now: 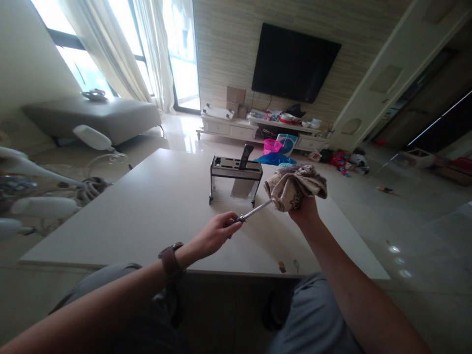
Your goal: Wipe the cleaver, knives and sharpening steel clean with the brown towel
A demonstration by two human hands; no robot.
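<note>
My left hand (216, 233) is closed round the dark handle of a sharpening steel (257, 209), whose thin metal rod points up and to the right. The rod's far end goes into a bunched brown-and-beige patterned cloth (297, 183), so its tip is hidden. Under and behind this cloth, my right hand (305, 209) grips it; most of the fingers are covered. Beyond my hands a knife block (236, 168) with a slotted top and clear front stands upright on the white table (165, 206). One wide-bladed knife (245, 157) sits in it, its black handle sticking up.
Two small items, one a yellow-and-black piece (282, 267), lie by the table's near edge. Past the far edge are a blue plastic bag (275, 159) and a pink basket (272, 146). White-armed lamp parts (47, 209) are at the left.
</note>
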